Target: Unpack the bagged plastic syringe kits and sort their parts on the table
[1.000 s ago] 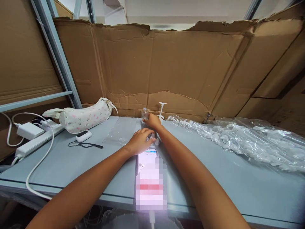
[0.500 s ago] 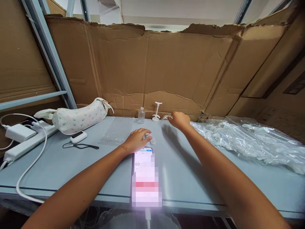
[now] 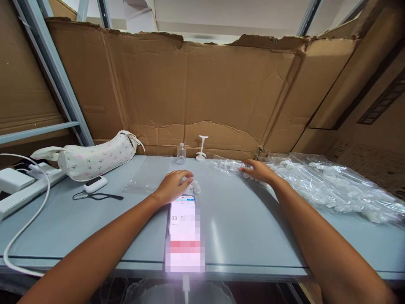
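Observation:
My left hand (image 3: 173, 186) lies curled over small white plastic parts (image 3: 193, 185), just above the top of a phone (image 3: 182, 219) whose screen shows a timer; much of that screen is pixelated. My right hand (image 3: 257, 171) rests on the near edge of a clear plastic bag (image 3: 319, 185) full of white plastic pieces, its fingers spread. Farther back stand a small clear plastic bottle (image 3: 181, 154) and a white T-shaped plastic stand (image 3: 201, 148), with neither hand touching them.
A grey table (image 3: 240, 236) carries a flat clear plastic sheet (image 3: 145, 175), a floral pouch (image 3: 95, 158), a small white device (image 3: 95, 184) with a black cord, and a power strip (image 3: 19, 194) with white cables. Torn cardboard (image 3: 221, 88) lines the back.
My right hand has moved right, from beside the bottle and stand onto the plastic bag. My left hand stays over the white parts. The view has shifted slightly.

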The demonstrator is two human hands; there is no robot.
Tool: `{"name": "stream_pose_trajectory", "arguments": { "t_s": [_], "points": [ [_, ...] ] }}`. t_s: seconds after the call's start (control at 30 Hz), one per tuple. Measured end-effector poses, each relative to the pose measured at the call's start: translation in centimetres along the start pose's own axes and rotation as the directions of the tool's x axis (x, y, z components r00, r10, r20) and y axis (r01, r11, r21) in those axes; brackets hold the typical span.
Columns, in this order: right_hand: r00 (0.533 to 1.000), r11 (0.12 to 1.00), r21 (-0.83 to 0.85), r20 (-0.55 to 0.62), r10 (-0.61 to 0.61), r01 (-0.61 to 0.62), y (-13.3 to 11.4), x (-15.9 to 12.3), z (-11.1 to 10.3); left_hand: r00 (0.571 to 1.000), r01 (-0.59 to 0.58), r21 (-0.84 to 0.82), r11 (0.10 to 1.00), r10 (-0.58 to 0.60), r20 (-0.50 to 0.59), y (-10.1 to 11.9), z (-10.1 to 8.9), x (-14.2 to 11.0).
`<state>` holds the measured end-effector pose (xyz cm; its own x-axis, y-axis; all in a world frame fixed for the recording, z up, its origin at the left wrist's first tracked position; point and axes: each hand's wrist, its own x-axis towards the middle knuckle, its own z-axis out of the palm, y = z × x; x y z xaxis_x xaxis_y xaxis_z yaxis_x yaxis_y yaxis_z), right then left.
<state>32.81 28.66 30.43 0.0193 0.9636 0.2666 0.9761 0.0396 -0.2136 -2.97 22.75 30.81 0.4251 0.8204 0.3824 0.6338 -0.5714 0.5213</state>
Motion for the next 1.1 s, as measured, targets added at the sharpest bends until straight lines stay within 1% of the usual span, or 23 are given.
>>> {"name": "stream_pose_trajectory", "arguments": {
  "t_s": [0.1, 0.17, 0.37, 0.47, 0.53, 0.63, 0.7, 0.73, 0.8, 0.87, 0.9, 0.97, 1.03, 1.1],
  "points": [
    [0.991, 0.988, 0.072, -0.022, -0.134, 0.135, -0.6, -0.3, -0.6, 0.999, 0.0, 0.018, 1.0, 0.0, -0.037, 0.3, -0.4, 0.0],
    [0.98, 0.975, 0.108, -0.054, -0.191, 0.196, -1.2, -0.7, -1.0, 0.999, -0.017, 0.016, 1.0, 0.018, -0.049, 0.5, -0.7, 0.0],
    [0.944, 0.939, 0.16, -0.179, -0.276, 0.304, -3.4, -2.1, -1.6, 0.99, -0.137, -0.02, 0.99, 0.136, -0.046, 1.1, -0.8, 0.0],
    [0.925, 0.923, 0.169, -0.225, -0.305, 0.345, -4.4, -2.5, -2.1, 0.988, -0.145, -0.043, 0.988, 0.142, -0.063, 1.2, -0.8, 0.0],
    [0.906, 0.911, 0.165, -0.271, -0.326, 0.377, -5.0, -2.8, -2.4, 0.99, -0.123, -0.065, 0.99, 0.119, -0.072, 1.3, -0.8, 0.0],
    [0.85, 0.886, 0.117, -0.364, -0.382, 0.448, -6.2, -3.2, -2.8, 0.999, -0.026, -0.12, 0.992, 0.021, -0.042, 1.4, -0.9, 0.1],
    [0.796, 0.863, 0.054, -0.419, -0.437, 0.502, -7.1, -3.6, -3.0, 0.997, 0.048, -0.168, 0.985, -0.056, -0.043, 1.4, -1.0, 0.2],
    [0.767, 0.851, 0.014, -0.441, -0.466, 0.525, -7.7, -3.8, -3.0, 0.995, 0.067, -0.187, 0.98, -0.08, -0.06, 1.5, -1.0, 0.2],
    [0.716, 0.838, -0.077, -0.481, -0.506, 0.541, -8.9, -4.1, -3.0, 0.99, 0.055, -0.191, 0.98, -0.078, -0.118, 1.5, -1.1, 0.5],
    [0.691, 0.838, -0.153, -0.499, -0.523, 0.523, -10.1, -4.4, -3.0, 0.986, 0.005, -0.154, 0.988, -0.031, -0.164, 1.4, -1.1, 0.9],
    [0.692, 0.838, -0.179, -0.49, -0.53, 0.515, -10.7, -4.4, -2.9, 0.985, -0.014, -0.131, 0.991, -0.009, -0.174, 1.3, -1.1, 1.1],
    [0.719, 0.837, -0.197, -0.435, -0.541, 0.51, -11.7, -4.5, -2.7, 0.985, -0.017, -0.094, 0.995, 0.001, -0.17, 1.1, -0.8, 1.4],
    [0.772, 0.845, -0.186, -0.346, -0.534, 0.501, -12.2, -4.6, -2.6, 0.99, 0.011, -0.072, 0.997, -0.021, -0.137, 0.8, -0.6, 1.6],
    [0.841, 0.887, -0.147, -0.283, -0.461, 0.437, -12.1, -4.8, -2.9, 0.992, 0.062, -0.094, 0.994, -0.071, -0.1, 0.4, -0.3, 1.6]
  ]
}}
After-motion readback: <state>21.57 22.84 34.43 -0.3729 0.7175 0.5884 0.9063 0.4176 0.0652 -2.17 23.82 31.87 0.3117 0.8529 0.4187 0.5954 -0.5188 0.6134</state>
